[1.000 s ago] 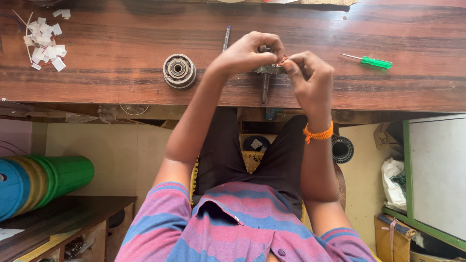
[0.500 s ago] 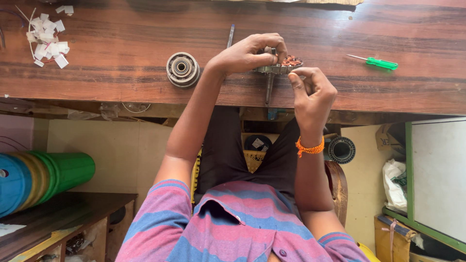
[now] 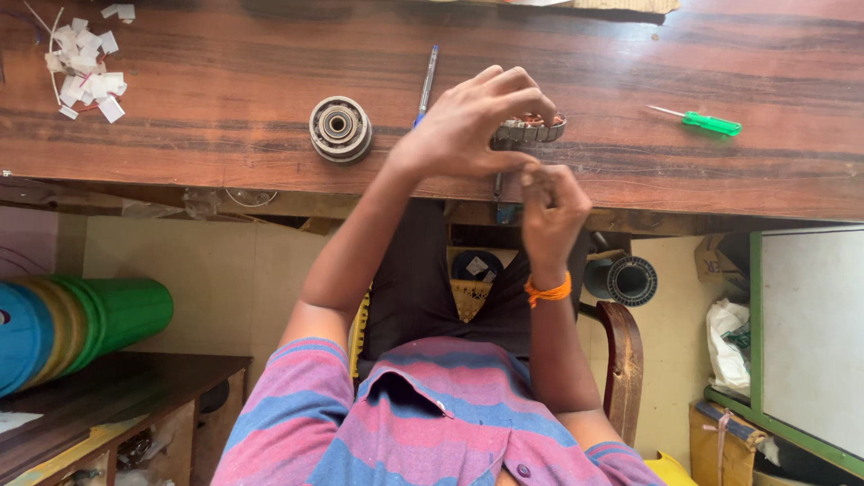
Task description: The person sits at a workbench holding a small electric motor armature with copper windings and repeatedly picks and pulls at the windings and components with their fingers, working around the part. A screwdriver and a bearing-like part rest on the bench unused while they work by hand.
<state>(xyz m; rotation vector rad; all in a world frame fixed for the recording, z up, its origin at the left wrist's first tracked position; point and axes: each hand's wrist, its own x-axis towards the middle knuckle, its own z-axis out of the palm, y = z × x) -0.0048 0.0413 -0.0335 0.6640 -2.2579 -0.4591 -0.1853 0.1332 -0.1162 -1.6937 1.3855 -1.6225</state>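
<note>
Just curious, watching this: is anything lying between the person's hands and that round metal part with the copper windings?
Nothing visible does. The left hand already grips the wound part at the table edge, and the right hand sits just below it. The bearing and screwdriver lie off to the sides.

Cardboard box [image 3: 720, 256] — brown, flaps open, on the floor at right, beside the green-framed panel. Below it a white plastic bag [image 3: 731, 346], crumpled, with some green showing. Lower right corner: another brown carton [image 3: 720, 445], a pale strip across its face. No labels, signs or screens can be made out.
</note>
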